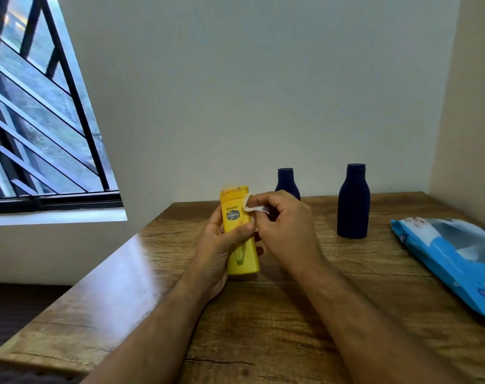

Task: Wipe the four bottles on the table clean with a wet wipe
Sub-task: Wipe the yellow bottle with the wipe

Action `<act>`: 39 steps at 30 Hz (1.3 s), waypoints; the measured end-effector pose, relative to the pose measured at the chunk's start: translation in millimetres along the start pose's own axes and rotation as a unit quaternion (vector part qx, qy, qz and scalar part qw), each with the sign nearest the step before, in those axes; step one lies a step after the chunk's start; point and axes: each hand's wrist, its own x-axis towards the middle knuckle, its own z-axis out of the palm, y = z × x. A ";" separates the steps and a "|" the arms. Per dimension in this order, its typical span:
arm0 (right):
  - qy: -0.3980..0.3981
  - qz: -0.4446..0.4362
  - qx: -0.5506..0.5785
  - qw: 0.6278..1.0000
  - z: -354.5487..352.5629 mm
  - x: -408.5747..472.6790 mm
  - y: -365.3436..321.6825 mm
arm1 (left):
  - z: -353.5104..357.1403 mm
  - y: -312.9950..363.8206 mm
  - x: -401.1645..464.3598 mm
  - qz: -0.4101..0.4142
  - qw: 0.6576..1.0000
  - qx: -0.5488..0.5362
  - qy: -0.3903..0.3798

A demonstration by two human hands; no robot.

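My left hand (216, 245) grips a yellow lotion bottle (242, 259) around its middle, held upright just above the wooden table (291, 314). My right hand (285, 225) pinches a crumpled white wet wipe (252, 205) against the bottle's upper right side. Two dark blue bottles stand behind: a larger one (353, 203) to the right and a smaller one (286, 180) partly hidden behind my right hand. No fourth bottle shows in view.
A blue wet-wipe pack (452, 259) lies flat at the table's right edge. A wall runs behind and to the right of the table. A barred window (36, 106) is on the left, beyond the table's left edge.
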 end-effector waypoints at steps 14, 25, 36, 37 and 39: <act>-0.274 0.035 -0.049 0.960 -4.7 -6.1 -6.3 | -15.3 0.7 10.9 -0.051 0.994 -0.052 0.086; -0.115 0.006 -0.029 0.993 -4.7 -1.7 -5.0 | -4.0 0.8 4.2 -0.084 0.995 -0.028 0.054; -0.076 0.016 -0.003 0.997 -0.1 -5.0 -7.2 | -5.6 -2.9 4.4 -0.083 0.995 -0.027 0.038; -0.040 0.020 0.015 0.999 -2.0 -3.3 -7.9 | -4.7 -3.6 3.5 -0.090 0.995 -0.023 0.031; -0.032 0.022 0.016 0.999 -3.9 -1.4 -7.1 | -3.9 -4.6 3.3 -0.097 0.995 -0.025 0.028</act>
